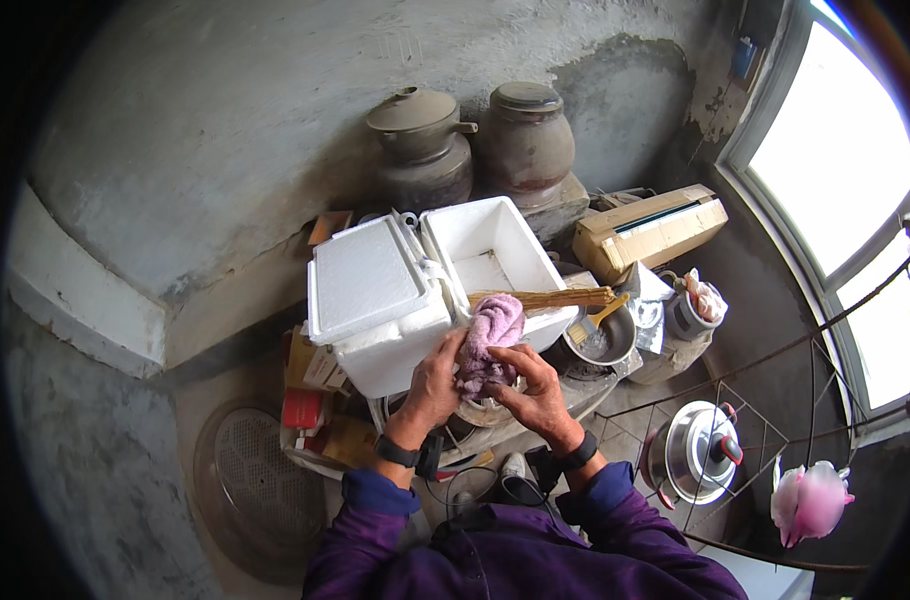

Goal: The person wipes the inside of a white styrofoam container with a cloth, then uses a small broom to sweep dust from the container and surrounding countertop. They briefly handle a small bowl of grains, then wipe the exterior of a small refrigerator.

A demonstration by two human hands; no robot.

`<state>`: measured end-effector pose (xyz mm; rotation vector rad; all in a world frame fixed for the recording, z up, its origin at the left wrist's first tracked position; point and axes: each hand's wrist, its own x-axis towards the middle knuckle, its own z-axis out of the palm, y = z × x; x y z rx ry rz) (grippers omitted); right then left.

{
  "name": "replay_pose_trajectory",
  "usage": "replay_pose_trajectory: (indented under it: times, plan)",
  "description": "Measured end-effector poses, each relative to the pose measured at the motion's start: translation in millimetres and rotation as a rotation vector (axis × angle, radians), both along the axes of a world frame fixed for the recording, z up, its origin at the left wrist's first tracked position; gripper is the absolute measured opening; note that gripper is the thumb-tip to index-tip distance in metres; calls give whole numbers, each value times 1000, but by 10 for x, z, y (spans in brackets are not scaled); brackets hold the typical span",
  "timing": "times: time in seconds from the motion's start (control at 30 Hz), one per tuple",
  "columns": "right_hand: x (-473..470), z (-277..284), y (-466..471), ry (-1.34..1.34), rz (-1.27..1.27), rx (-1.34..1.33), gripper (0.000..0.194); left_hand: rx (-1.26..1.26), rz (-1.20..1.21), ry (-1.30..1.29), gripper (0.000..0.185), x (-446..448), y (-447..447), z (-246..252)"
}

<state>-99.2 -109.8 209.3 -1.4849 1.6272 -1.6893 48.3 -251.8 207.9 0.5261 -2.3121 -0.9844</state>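
Note:
Between my two hands is a bunched, twisted pink cloth (492, 337), held up in front of the white foam boxes. My left hand (434, 382) grips its left side, with the fingertips partly hidden behind it. On the right side, my right hand (534, 394) has thumb and fingers pressed against the lower part of the cloth. Just beyond the cloth a straw whisk (556, 298) lies across the near rim of an uncovered foam box (492, 262). A second foam box (391, 352) with its lid (372, 277) on stands to the left.
A metal pot (620, 334) holds a yellow-handled brush (605, 319). Clay jars (526, 142) stand by the wall near a long cardboard box (650, 232). At right, a wire rack (725, 420) stretches over a lidded steel pot (695, 457); a pink plastic bag (811, 502) hangs there.

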Motion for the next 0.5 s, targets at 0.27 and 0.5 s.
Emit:
replay_pose_trajectory:
  times: [0.27,0.5]
  plan:
    - [413,66,117,8,93,34,51,272,-84,213,71,553,252,-156]
    - [854,111,225,-215,320,114,55,758,-209,321,63,1103,462,-242]
